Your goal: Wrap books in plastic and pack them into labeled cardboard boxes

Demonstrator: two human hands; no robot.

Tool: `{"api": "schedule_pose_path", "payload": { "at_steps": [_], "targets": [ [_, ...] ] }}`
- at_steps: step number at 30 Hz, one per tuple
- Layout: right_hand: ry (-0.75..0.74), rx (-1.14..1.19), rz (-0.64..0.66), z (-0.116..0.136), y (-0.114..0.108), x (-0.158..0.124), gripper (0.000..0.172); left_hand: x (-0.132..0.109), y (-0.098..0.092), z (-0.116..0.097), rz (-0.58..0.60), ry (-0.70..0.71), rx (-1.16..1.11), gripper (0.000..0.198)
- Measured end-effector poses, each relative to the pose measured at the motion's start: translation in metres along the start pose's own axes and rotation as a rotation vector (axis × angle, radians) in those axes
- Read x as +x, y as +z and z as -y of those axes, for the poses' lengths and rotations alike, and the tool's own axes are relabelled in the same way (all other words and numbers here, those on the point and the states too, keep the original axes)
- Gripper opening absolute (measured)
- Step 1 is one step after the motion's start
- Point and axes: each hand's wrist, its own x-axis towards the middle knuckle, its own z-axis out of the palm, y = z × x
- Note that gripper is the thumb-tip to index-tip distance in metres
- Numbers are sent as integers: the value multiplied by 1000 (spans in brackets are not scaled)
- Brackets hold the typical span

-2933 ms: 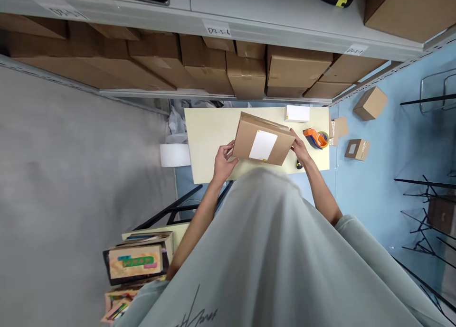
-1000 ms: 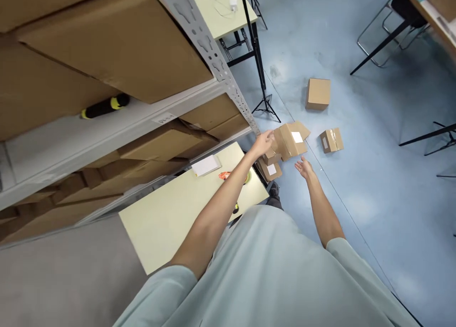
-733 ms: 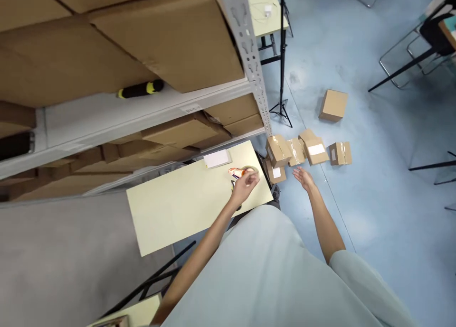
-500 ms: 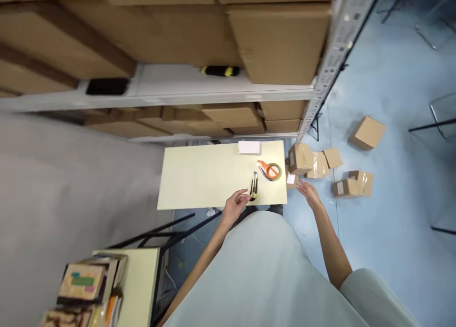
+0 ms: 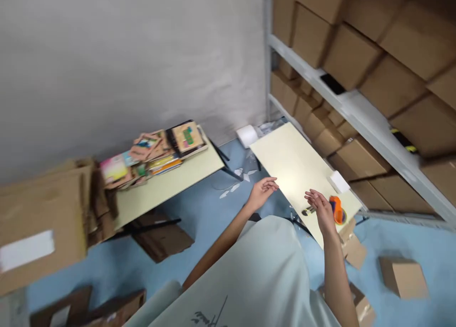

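Note:
My left hand (image 5: 262, 192) hovers between the two tables with its fingers loosely apart and nothing in it. Above the near part of the right-hand table (image 5: 285, 149), my right hand (image 5: 320, 208) is raised, its fingers spread and empty. Partly behind that hand lies a box cutter (image 5: 307, 211) with black and yellow on it. An orange tape dispenser (image 5: 336, 208) sits just right of the hand, beside a roll of tape (image 5: 344, 217). Farther back on the same table stands a white stack (image 5: 338, 182), perhaps labels or paper.
On the left table (image 5: 156, 199) lie several books (image 5: 187, 136). Folded cardboard (image 5: 42, 213) leans at the far left. Shelving (image 5: 359, 111) packed with cartons rises at the right. A carton (image 5: 404, 277) is on the blue floor, and a white roll (image 5: 247, 136) stands near the wall.
My view has swung left, bringing the book table and folded cardboard into sight. My right hand has moved from beyond the table's right end to above the table. The box cutter still lies there.

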Motion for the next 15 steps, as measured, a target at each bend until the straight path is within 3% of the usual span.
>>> {"api": "schedule_pose_path", "payload": {
  "at_steps": [4, 8, 11, 15],
  "targets": [
    [-14, -100, 185, 26, 118, 15, 61, -22, -98, -21, -189, 96, -27, 46],
    [-19, -182, 379, 31, 225, 29, 63, -53, -184, -30, -412, 100, -33, 49],
    [-14, -241, 490, 28, 291, 37, 67, -70, -234, -34, -547, 65, -24, 52],
    [10, -325, 645, 26, 362, 50, 66, -73, -280, -41, -696, 27, -20, 55]
  ]
}}
